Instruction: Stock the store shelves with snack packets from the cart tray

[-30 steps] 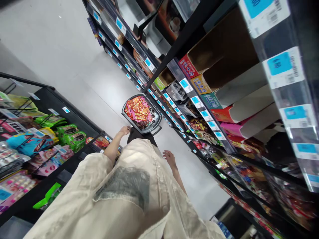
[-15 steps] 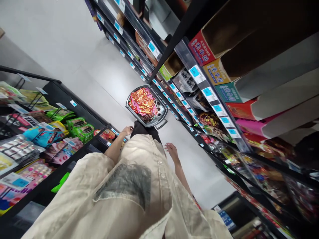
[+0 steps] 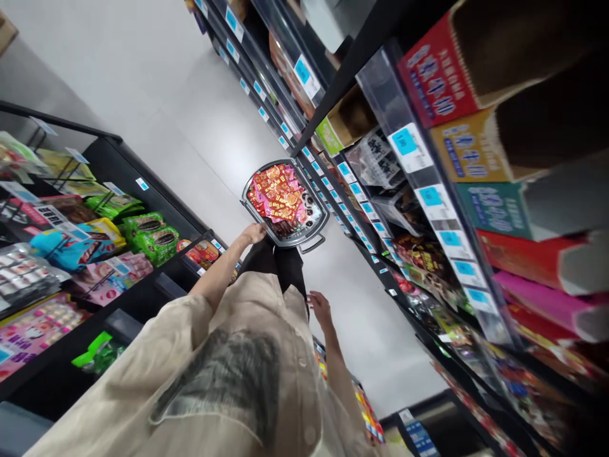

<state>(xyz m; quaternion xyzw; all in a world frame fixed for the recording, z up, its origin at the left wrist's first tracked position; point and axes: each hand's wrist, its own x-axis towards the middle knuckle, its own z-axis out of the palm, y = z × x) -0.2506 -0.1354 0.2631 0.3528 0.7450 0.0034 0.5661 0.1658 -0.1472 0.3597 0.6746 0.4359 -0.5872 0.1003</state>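
Grey basket [image 3: 320,223] of red packets: I keep left hand [image 3: 254,233] clamped on its rim, level; right hand [image 3: 319,305] hangs open, empty.

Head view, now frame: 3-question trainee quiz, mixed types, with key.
1. True or false: the left hand touches the rim of the grey shopping basket.
2. What does the right hand hold? A) a red packet B) nothing C) a price tag
3. What mostly fills the basket?

Key
1. True.
2. B: it hangs open and apart from the shelves.
3. Red and pink snack packets.
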